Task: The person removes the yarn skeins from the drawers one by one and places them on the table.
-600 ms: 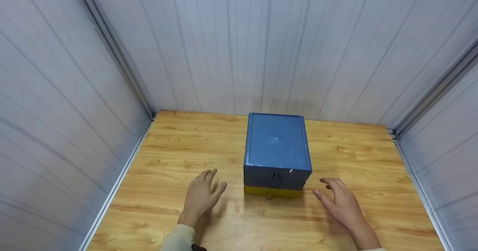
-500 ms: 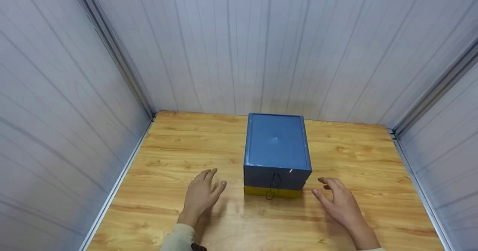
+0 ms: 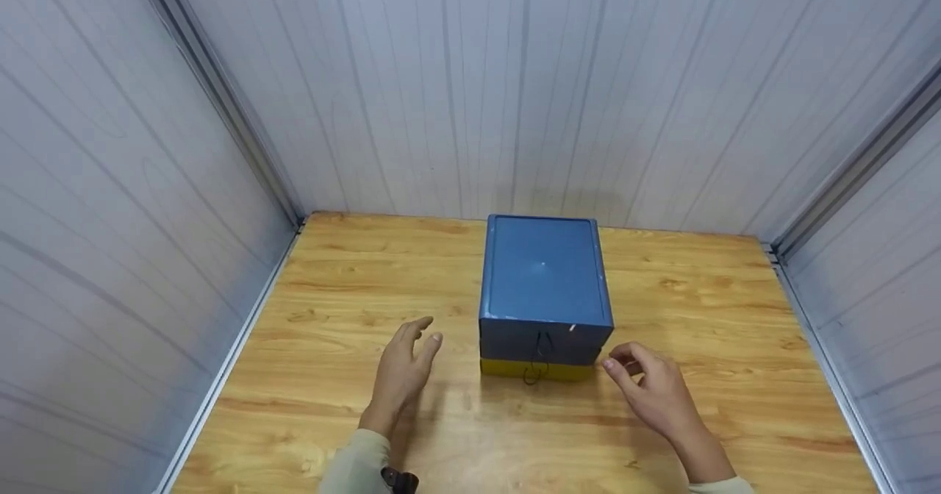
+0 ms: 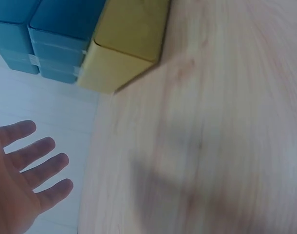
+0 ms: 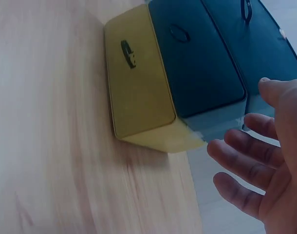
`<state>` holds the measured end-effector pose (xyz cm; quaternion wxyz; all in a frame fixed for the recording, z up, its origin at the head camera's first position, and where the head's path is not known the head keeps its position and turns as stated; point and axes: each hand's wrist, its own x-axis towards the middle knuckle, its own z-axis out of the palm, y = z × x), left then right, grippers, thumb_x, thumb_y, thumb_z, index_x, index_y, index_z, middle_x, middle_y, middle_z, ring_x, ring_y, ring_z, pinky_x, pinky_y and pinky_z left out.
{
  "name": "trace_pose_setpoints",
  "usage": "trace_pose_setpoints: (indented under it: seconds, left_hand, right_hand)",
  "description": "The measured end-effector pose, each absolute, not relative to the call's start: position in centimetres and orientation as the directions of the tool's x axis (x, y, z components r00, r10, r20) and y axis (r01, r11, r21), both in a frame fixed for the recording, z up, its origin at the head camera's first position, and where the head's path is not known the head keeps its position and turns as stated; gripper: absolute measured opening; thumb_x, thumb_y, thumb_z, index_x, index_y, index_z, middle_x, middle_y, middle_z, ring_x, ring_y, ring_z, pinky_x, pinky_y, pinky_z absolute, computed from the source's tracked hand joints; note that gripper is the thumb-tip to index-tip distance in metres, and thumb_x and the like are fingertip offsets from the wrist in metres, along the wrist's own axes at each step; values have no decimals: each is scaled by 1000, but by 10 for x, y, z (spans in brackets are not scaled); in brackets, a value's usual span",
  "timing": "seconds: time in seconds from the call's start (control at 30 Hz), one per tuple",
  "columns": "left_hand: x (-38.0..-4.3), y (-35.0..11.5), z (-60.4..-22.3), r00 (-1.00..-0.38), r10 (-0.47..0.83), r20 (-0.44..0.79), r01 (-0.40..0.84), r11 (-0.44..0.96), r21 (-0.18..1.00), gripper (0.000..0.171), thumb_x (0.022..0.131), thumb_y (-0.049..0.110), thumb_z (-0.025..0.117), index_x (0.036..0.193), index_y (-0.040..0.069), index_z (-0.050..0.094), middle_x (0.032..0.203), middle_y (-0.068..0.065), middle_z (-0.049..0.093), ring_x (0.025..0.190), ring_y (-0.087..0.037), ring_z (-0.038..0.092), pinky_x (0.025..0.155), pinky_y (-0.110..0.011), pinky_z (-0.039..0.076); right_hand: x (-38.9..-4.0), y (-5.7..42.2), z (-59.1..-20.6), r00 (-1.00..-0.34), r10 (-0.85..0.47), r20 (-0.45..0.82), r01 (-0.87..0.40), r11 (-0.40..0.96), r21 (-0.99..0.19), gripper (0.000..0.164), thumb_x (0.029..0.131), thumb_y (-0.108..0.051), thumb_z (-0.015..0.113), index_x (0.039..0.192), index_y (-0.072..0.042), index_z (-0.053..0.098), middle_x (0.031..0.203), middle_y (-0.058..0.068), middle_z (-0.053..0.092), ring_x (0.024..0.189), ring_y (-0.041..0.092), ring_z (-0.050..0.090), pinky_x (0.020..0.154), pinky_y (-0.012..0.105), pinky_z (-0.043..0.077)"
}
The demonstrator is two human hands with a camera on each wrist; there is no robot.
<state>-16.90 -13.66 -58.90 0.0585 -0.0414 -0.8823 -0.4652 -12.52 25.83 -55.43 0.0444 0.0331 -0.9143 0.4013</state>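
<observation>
A stacked drawer box (image 3: pixel 544 270) stands on the wooden tabletop, two blue tiers over a yellow bottom tier (image 5: pixel 139 78). Dark loop pulls (image 5: pixel 179 33) hang on the drawer fronts. My left hand (image 3: pixel 403 369) hovers to the left of the box, apart from it, fingers loosely extended and holding nothing. On the other side, my right hand (image 3: pixel 654 387) is close to the box's front right corner, its fingers bent a little and nothing in them. In the right wrist view its thumb overlaps the top blue drawer front (image 5: pixel 258 44).
Pale panel walls (image 3: pixel 470 90) rise behind the tabletop (image 3: pixel 353 288) and along both sides, with metal rails (image 3: pixel 220 90) in the corners. A small black device (image 3: pixel 399 481) sits at the left sleeve's cuff.
My right hand has moved left, nearer the box, with its fingers drawn closer to the thumb. The left hand has turned and shifted slightly forward. The box stays put; the head view tilts slightly.
</observation>
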Motion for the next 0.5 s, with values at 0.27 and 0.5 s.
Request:
trace_pose_setpoints:
  seconds: [0.27,0.5]
  left_hand:
    - [-170,-126,-582,-994,38,102,108,455,884,51,107,46,49,146,14,56,143,-14,59,129,-33,57,106,-60,45]
    - [-178,-111,-574,-994,32,100,105,351,931,46,108,35,50,146,11,56,143,-14,59,130,-34,56,109,-58,43]
  right_hand:
    - [-119,243,-555,-996,-87,35,-81,612,-787,18,101,-33,66,110,-20,73,97,-9,72,88,13,70,73,27,56]
    - [-121,229,-550,-989,-144,19,-97,562,-821,28,102,-40,62,115,-17,71,101,-4,74,91,15,71,76,27,56]
